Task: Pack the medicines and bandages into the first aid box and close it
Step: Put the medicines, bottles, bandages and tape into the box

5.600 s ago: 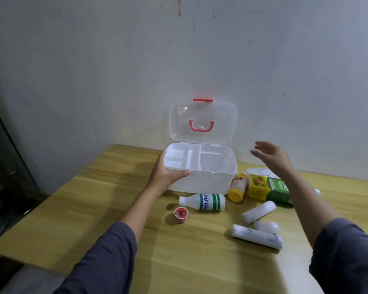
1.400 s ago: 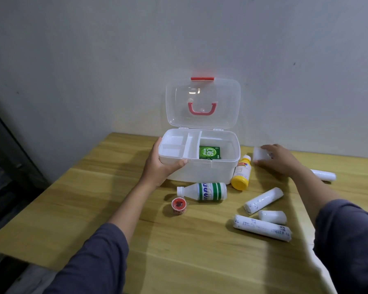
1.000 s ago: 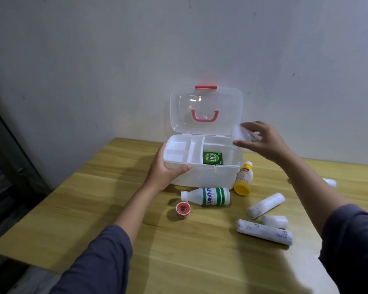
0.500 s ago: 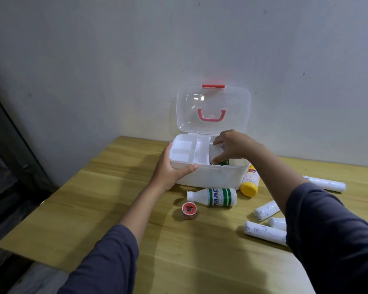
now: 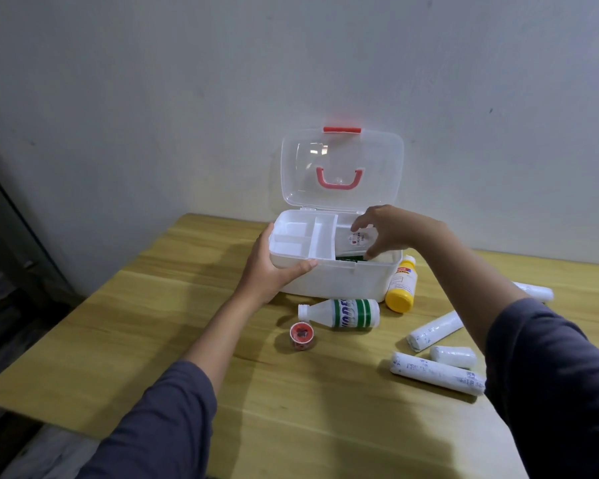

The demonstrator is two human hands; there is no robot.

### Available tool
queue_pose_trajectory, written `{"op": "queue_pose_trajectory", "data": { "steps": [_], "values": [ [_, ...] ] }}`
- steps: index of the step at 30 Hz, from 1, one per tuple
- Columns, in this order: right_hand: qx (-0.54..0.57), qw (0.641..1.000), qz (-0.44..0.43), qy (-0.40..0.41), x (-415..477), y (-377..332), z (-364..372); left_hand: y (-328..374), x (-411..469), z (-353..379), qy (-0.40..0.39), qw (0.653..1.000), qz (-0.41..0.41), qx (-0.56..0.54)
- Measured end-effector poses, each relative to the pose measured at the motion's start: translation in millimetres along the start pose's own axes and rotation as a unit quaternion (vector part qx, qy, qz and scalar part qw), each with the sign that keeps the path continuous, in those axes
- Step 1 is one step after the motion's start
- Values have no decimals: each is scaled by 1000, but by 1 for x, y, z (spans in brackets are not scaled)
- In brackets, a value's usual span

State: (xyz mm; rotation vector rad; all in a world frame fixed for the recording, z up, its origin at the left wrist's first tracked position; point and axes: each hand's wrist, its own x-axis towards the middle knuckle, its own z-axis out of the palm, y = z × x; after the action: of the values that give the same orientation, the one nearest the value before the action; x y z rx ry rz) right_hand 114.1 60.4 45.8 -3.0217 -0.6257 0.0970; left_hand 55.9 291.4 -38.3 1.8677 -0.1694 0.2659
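Four bandage rolls [image 5: 434, 330] lie loose toward the table's [image 5: 153, 340] right edge. A yellow bottle [image 5: 402, 286], a green-banded white bottle [image 5: 346, 312] and a small red-topped jar [image 5: 302, 335] lie just in front of the first aid box [image 5: 332, 283]. The box sits near the far edge, and its lid [image 5: 341, 160] stands open close to the wall.

The left hand [image 5: 274, 271] grips the box's front left corner, thumb hooked over the rim. The right hand [image 5: 391, 229] hovers over the open right compartment. Its forefinger and thumb bracket a white packet [image 5: 355, 238] that lies tilted on a green carton [image 5: 350, 258]; I cannot tell whether they press it or only frame it.

The tilt looks like the main risk. Left canted, with one end up by the divided tray [image 5: 305, 236], the packet would waste room and might hold the lid proud at closing. The tray covers the left half, so everything probably has to go in through the right-hand opening, and the longest roll may jam there unless laid lengthwise.

Both bottles lie on their sides, so a nudge could send them rolling. The white one's neck looks uncapped (hard to be sure), which could mean a spill. The right sleeve passes above the rolls, and a careless sweep could carry one off the right edge. A tug on the box might also drop the lid onto the working fingers.
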Motion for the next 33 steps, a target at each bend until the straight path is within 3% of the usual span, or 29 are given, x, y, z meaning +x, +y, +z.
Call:
{"op": "queue_pose_trajectory", "data": {
  "steps": [8, 17, 25, 29, 33],
  "values": [
    [67, 996, -22, 50, 6, -12, 20, 2, 0, -1, -4, 1000, 4, 8],
    [11, 998, 8, 57, 0, -9, 12, 0, 0, 0, 6, 1000, 4, 7],
    [106, 990, 1, 90, 6, -24, 19, 0, 1, -2, -3, 1000, -11, 22],
    [198, 965, 19, 172, -20, -18, 10, 3, -1, -2, -6, 1000, -19, 16],
    [321, 909, 22, 263, -61, -29, 13, 9, -3, -3, -10, 1000, -18, 11]
  ]
}}
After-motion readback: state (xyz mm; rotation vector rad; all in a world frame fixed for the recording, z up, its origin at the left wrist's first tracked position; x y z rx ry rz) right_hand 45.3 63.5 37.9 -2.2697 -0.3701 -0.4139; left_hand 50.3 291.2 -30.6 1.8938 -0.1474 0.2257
